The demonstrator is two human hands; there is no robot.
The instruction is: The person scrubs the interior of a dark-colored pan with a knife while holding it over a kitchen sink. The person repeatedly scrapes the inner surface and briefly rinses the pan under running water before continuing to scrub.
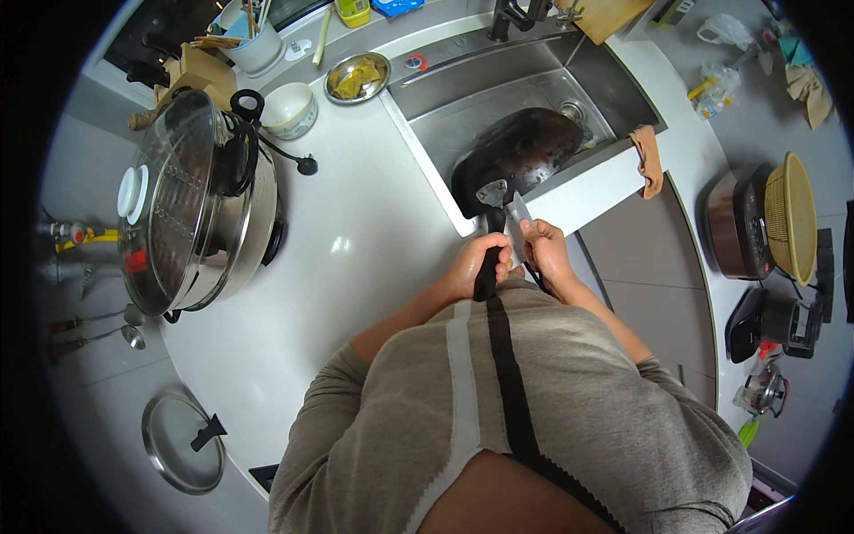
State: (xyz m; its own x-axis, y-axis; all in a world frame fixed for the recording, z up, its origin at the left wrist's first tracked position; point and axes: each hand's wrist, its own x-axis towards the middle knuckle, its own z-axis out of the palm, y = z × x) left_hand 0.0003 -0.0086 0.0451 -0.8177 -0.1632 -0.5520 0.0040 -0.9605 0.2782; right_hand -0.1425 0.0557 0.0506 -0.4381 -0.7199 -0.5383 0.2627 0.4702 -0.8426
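Observation:
My left hand (475, 265) is wrapped around the black handle (491, 267) of a wok. The dark, scorched wok (517, 157) rests tilted in the stainless steel sink (460, 117), its near edge by the sink's front left corner. Two rivets show on the metal bracket (492, 193) that joins handle and pan. Close beside it, my right hand (548, 252) grips what looks like a knife (518, 207), its pointed metal blade directed up towards the wok. My fingers hide much of the knife, and whether its blade touches the wok I cannot tell.
A large steamer pot (253, 220) with a glass lid stands left on the white counter (333, 294). Near the sink are a bowl (291, 110), a steel dish (357, 77) and a faucet (510, 17). An orange cloth (647, 160) hangs over the sink's front edge.

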